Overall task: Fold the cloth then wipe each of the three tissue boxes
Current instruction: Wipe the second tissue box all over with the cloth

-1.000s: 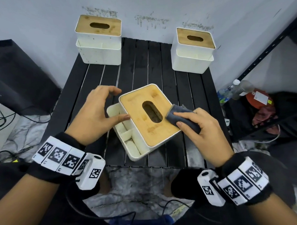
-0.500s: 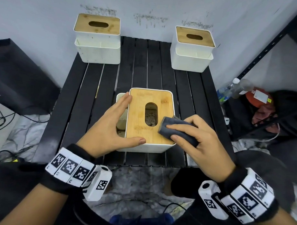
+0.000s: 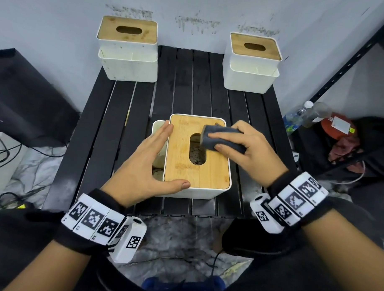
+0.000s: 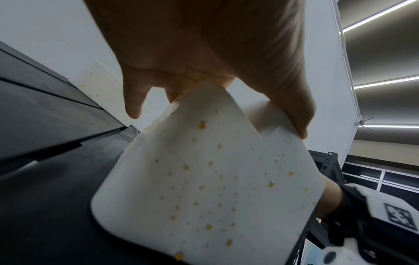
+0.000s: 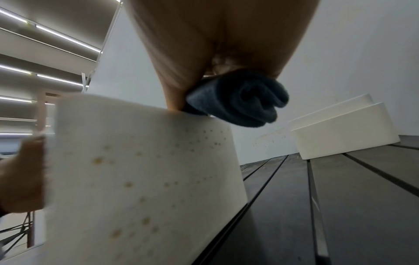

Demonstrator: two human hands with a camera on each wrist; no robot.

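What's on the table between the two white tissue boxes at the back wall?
Nothing: in the head view, only bare black slats of the table separate the back-left white bamboo-lidded tissue box from the back-right one.

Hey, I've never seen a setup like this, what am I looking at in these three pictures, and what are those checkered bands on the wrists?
No robot here: a person works with bare hands. The patterned bands carry small cameras. The big picture comes from a camera on the person's head, looking down. The other two look along each hand from the wrists, so everything appears huge and tilted.

On the black slatted table stand three white tissue boxes with wooden lids: the near box, the far left box and the far right box.

The left hand steadies the near box, fingers straight along its side, thumb on the front edge. The right hand grips a folded dark grey cloth and presses it on the lid beside the oval slot. The wrist views show yellowish specks on the near box's white sides.
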